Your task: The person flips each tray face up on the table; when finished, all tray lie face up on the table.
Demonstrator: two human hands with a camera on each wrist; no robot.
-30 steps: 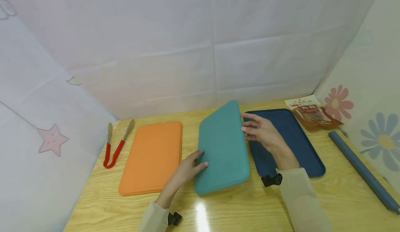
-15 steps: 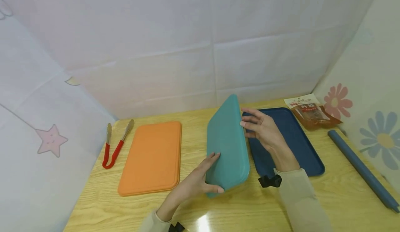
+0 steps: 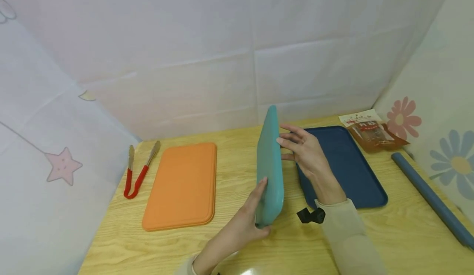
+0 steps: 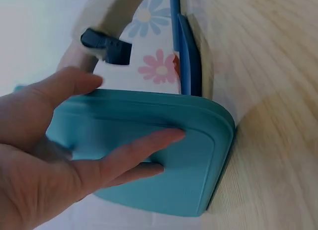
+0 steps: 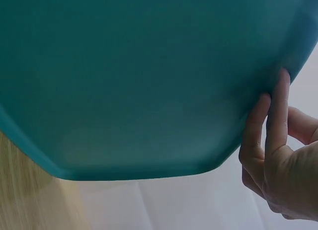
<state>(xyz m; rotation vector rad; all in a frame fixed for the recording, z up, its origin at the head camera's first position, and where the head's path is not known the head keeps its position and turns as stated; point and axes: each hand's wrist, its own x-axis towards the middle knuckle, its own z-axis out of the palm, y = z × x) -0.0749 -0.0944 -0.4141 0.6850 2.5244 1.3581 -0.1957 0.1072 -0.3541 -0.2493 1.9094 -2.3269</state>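
Observation:
A teal tray (image 3: pixel 269 159) stands on its long edge, almost upright, at the middle of the wooden table in the head view. My left hand (image 3: pixel 242 221) holds its near lower end, thumb at the near edge and fingers spread over the outer face. In the left wrist view the same fingers (image 4: pixel 144 148) lie on that ridged face. My right hand (image 3: pixel 307 151) pinches the upper rim from the right side. Its fingertips (image 5: pixel 281 81) touch the smooth inner face in the right wrist view, with the thumb partly hidden beyond the rim.
An orange tray (image 3: pixel 181 184) lies at the left, beside red-handled tongs (image 3: pixel 137 176). On the right are a dark blue tray (image 3: pixel 344 168), a brown food packet (image 3: pixel 375 135), a white card (image 3: pixel 359 117) and a long blue-grey roll (image 3: pixel 431 199). Fabric walls (image 3: pixel 185 61) enclose the table.
The teal tray has turned from a slant to nearly upright. My left hand has slid right and toward the near end along with it. My right hand has shifted slightly left.

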